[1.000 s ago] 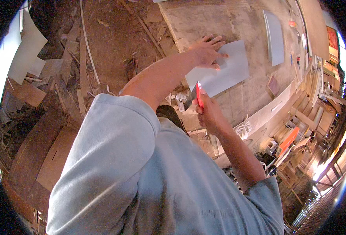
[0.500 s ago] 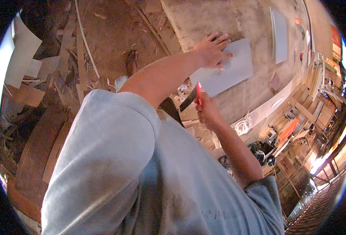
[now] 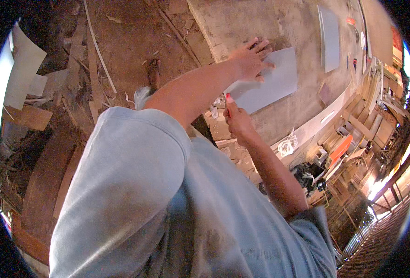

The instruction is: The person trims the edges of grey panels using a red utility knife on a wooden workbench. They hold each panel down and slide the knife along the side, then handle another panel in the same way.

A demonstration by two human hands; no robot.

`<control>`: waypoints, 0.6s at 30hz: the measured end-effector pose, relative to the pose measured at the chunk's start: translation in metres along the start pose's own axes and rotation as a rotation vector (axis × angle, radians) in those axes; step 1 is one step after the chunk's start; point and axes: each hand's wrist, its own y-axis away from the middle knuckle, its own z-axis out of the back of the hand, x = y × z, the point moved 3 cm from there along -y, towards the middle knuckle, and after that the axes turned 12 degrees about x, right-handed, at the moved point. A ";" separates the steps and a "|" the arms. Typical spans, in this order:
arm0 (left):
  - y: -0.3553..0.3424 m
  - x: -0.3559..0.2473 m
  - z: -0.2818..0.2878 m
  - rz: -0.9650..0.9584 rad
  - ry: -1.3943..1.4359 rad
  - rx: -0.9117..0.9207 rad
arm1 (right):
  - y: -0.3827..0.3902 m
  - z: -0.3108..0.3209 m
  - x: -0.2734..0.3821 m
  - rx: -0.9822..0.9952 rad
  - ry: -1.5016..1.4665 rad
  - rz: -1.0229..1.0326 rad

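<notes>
My left hand (image 3: pixel 251 62) is spread over a pale rectangular sheet (image 3: pixel 274 88), fingers apart and resting at its upper left part. The sheet lies on a worn, dusty board surface (image 3: pixel 297 32). My right hand (image 3: pixel 237 121) is closed round a red-handled cutter (image 3: pixel 229 98), held near the sheet's lower-left corner, below my left hand. The cutter is small and blurred, so whether its tip touches the sheet I cannot tell.
More pale panels (image 3: pixel 329 39) lie at upper right. A white tangle (image 3: pixel 287 146), stacked timber and an orange board (image 3: pixel 340 148) are at right. Offcuts (image 3: pixel 31 116) and scraps litter the floor at left, where a bare-looking foot (image 3: pixel 154 72) shows beside my left forearm.
My right hand with the cutter has moved slightly leftward along the sheet's corner. My left hand has shifted a little up and right over the last second, still spread on the sheet.
</notes>
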 end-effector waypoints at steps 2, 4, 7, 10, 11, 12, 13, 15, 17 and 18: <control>0.003 -0.001 -0.003 0.007 0.001 0.014 | 0.018 0.004 0.008 -0.001 -0.022 -0.067; 0.004 -0.003 -0.006 0.005 0.014 0.012 | 0.044 0.005 0.020 0.010 -0.039 -0.103; 0.002 -0.004 -0.010 -0.010 0.034 0.003 | 0.010 0.004 0.023 0.048 0.011 -0.053; -0.004 0.002 0.002 0.005 0.028 0.031 | 0.003 0.008 0.006 -0.009 0.026 -0.066; 0.000 -0.001 -0.001 0.020 0.040 0.060 | 0.015 0.006 0.011 -0.009 0.029 -0.072; 0.001 -0.001 -0.005 0.029 0.041 0.056 | 0.031 0.008 0.023 -0.010 0.031 -0.078; 0.000 0.002 -0.005 0.038 0.035 0.044 | 0.040 0.010 0.031 -0.013 0.036 -0.076; -0.001 -0.011 -0.007 0.009 0.047 0.045 | 0.015 0.000 0.027 0.022 0.009 -0.068; -0.001 -0.008 -0.005 0.005 0.050 0.044 | 0.004 0.001 0.034 0.033 0.028 -0.033; -0.003 -0.005 -0.004 0.006 0.046 0.035 | 0.008 0.006 0.034 0.020 0.048 -0.017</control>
